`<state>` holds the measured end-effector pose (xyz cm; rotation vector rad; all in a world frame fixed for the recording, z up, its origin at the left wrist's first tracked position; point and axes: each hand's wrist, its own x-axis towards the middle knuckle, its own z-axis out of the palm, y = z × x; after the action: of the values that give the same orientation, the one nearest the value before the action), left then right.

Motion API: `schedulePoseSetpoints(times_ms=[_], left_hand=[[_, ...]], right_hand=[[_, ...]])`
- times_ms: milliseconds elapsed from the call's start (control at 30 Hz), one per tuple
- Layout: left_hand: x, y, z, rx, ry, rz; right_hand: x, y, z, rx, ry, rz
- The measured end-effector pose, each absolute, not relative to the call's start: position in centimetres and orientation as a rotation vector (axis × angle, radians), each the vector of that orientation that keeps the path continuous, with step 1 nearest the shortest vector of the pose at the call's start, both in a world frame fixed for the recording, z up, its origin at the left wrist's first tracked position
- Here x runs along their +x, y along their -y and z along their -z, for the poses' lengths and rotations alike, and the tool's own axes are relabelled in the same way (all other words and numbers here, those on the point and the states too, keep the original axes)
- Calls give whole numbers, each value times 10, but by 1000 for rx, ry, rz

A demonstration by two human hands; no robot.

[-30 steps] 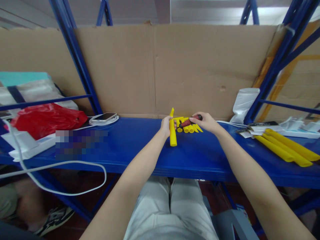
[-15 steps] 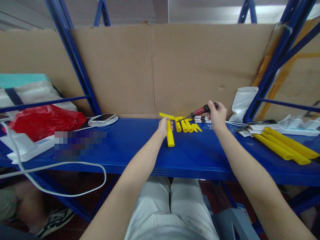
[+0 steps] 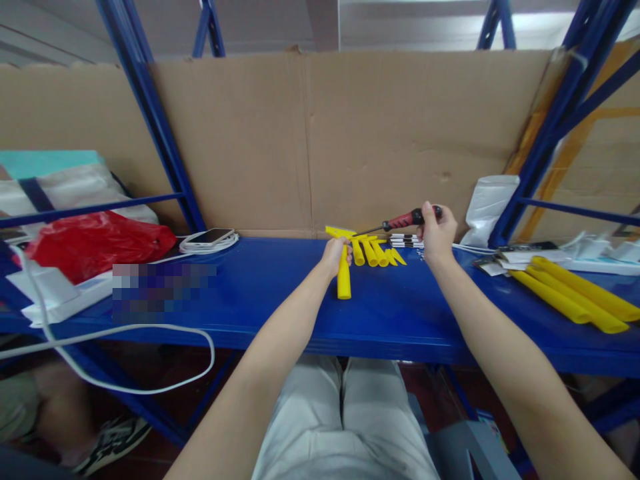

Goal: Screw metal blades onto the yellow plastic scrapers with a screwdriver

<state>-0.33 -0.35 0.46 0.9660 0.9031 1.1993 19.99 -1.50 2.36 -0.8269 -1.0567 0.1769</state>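
My left hand [image 3: 338,257] is closed around a yellow T-shaped scraper [image 3: 344,283], its tapered handle pointing toward me and its crosspiece beyond my fingers. In my right hand [image 3: 438,232] is a screwdriver [image 3: 404,220] with a red and black grip, gripped near its rear end. The dark shaft runs left, and its tip meets or overlaps the crosspiece; actual contact I cannot tell. Just right of my left hand lie several yellow handles [image 3: 371,253] and small yellow pointed pieces [image 3: 395,257]. Behind them is a stack of white pieces with black bands [image 3: 404,241], with tiny bits nearby.
More yellow tubes [image 3: 575,293] lie on the blue table [image 3: 280,293] at right. A phone [image 3: 213,237] rests on a coiled white cable, left of the hands. Further left are a red bag [image 3: 100,243] and a power strip [image 3: 95,287]. Cardboard [image 3: 240,147] stands behind.
The scraper's crosspiece has turned more into view, with its handle end slightly lower. The screwdriver has levelled somewhat, its tip now up at the crosspiece.
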Motion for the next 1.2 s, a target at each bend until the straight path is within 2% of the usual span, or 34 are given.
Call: schedulePoseSetpoints(times_ms=[167,433,1000,1200], left_hand=[[-1,5,-4,998,-887,-1208],[-1,7,-5,1010,-884,-1206],[1,10,-6,1072,-926,-1244],[3,10,-4,1240,-992,-1318]], right_hand=[[202,14,-21,-922,1107,-109],[202,14,-21,-977,1164,168],[204,15,-19,-948,1238,104],[203,29,-23,-1049,1270,227]])
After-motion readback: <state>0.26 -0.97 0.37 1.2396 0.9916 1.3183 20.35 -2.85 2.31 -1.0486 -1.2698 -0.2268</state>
